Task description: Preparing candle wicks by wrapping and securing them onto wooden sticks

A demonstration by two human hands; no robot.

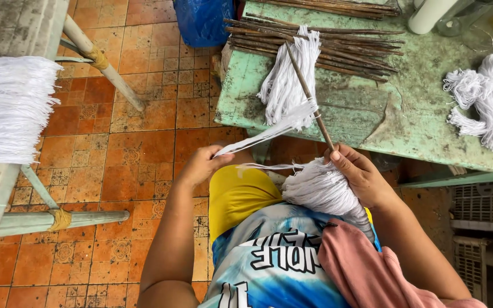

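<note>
I am in the middle of binding white yarn onto a thin stick [308, 94], so the mop head is partly built but not tied off. My right hand [360, 174] is closed around the thick yarn bundle [323, 188] in my lap, thumb pressed against the stick where it enters the bundle. My left hand [201, 165] pinches a flat band of strands [269, 132] and draws it out taut to the side, away from the stick. Another tuft of yarn [285, 80] hangs higher on the stick, which leans up over the edge of the green desk [372, 120].

On the desk lie a pile of spare sticks [343, 48] and a loose knot of yarn [483, 102], well apart from my hands. A finished white fringe [9, 108] hangs at the far left over the tiled floor [138, 142].

As I judge it, the next move calls for keeping the band tight while it goes round the stick, with my right hand holding the bundle firm so nothing slips or loosens.
</note>
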